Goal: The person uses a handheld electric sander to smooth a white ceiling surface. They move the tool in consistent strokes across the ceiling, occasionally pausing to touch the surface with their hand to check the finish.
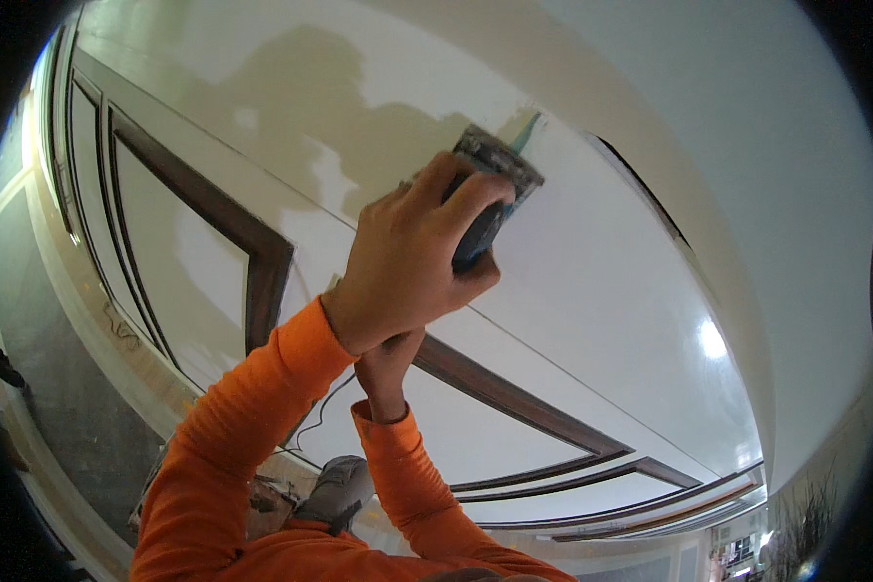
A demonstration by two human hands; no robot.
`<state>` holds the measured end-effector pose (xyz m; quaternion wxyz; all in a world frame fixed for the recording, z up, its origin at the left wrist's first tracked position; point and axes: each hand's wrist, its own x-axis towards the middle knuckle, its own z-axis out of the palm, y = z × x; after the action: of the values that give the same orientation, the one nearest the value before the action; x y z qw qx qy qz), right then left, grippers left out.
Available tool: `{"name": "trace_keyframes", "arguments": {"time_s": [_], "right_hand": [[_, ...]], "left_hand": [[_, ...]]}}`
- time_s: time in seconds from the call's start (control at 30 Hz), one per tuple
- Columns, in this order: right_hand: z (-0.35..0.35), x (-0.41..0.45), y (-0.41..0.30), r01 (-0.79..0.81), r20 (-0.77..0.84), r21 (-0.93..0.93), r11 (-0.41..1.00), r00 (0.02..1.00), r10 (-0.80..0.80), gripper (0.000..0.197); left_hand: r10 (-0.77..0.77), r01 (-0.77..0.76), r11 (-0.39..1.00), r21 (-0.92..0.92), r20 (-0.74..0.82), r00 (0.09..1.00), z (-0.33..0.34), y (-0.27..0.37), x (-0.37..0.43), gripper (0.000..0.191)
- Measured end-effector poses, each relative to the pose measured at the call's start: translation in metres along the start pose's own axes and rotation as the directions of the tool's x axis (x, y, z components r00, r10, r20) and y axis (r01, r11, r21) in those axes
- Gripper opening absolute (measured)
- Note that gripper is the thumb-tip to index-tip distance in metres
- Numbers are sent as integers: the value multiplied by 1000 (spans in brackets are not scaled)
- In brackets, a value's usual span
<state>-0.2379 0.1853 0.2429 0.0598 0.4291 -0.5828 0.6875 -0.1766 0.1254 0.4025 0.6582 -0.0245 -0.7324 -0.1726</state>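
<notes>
My left hand (415, 254) grips the dark handle (480, 236) of a scraper, seemingly a putty knife. Its wide blade (498, 164) is stained with dried residue and lies over the upper part of a white wall (589, 269). Beyond the blade a narrow teal strip (527, 133) shows near the ceiling edge; whether it belongs to a tool or to the wall is unclear. My right hand (389, 360) is raised behind my left wrist. Most of it is hidden, so what its fingers hold cannot be seen.
Dark brown wood mouldings (269, 291) frame panels on the wall. A dark slot (644, 189) runs along the ceiling edge. Below my arms hangs a thin cable (320, 415). A grey covering (65, 378) lies on the floor at left. Dry plant stems (807, 513) stand at lower right.
</notes>
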Motion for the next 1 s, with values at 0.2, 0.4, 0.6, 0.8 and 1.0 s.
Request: {"name": "trace_keyframes", "arguments": {"time_s": [0.2,0.4,0.6,0.8,1.0], "right_hand": [[1,-11,1,-51,16,-11,999,999,51,59],[4,-26,10,-72,0,-17,997,997,72,62],[4,0,2,10,49,11,1000,999,-10,50],[9,-15,13,12,74,-115,993,997,-3,48],[15,-10,7,-20,-16,75,997,1000,21,47]], "left_hand": [[-78,82,994,-69,60,995,3,-12,-21,57],[-75,83,994,-74,101,992,4,-13,-42,57],[-20,20,1000,-13,39,999,-4,-9,-5,57],[-76,73,995,-66,-44,996,-5,-36,-36,58],[-44,46,998,-51,42,998,-5,-18,-21,50]]}}
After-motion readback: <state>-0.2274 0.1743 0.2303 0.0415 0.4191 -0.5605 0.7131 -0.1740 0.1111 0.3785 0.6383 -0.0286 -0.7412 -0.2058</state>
